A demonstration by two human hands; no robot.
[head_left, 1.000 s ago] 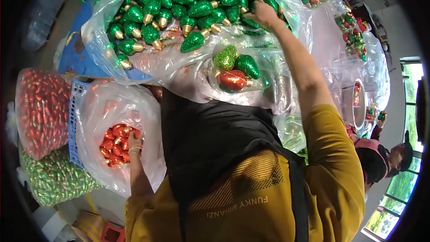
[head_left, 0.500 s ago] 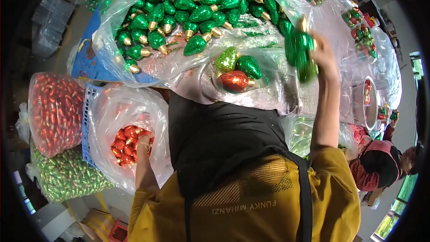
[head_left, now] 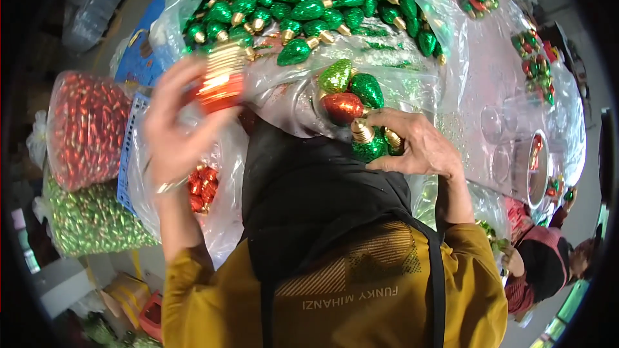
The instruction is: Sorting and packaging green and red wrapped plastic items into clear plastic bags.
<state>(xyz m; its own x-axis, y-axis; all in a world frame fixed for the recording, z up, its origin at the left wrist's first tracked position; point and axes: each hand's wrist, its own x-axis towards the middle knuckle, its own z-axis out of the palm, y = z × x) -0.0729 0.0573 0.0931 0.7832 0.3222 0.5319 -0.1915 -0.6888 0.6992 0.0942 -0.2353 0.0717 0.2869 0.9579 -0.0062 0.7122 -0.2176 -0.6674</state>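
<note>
My left hand [head_left: 171, 119], smeared by motion, is closed on a red bulb ornament [head_left: 222, 90] with a gold cap, above the open bag of red bulbs [head_left: 202, 187]. My right hand [head_left: 419, 145] grips a green glitter bulb [head_left: 369, 148], gold cap up; a second gold-capped bulb [head_left: 393, 140] sits under its fingers, its colour mostly hidden. Touching or close beside these are a light green bulb [head_left: 336, 77], a dark green bulb [head_left: 367, 90] and a red bulb [head_left: 342, 108], lying together on clear plastic at the table's near edge.
A large clear bag [head_left: 174, 6] spills many green bulbs [head_left: 308, 9] across the table. Full bags of red bulbs [head_left: 90, 130] and light green bulbs [head_left: 97, 216] stand at left. Clear plastic cups [head_left: 509, 154] and clustered bulbs [head_left: 535, 71] are at right, near another person [head_left: 545, 261].
My left hand has risen out of the red bulbs' bag, bringing a red bulb. My right hand has come down and left with green bulbs, from the far right to the three bulbs.
</note>
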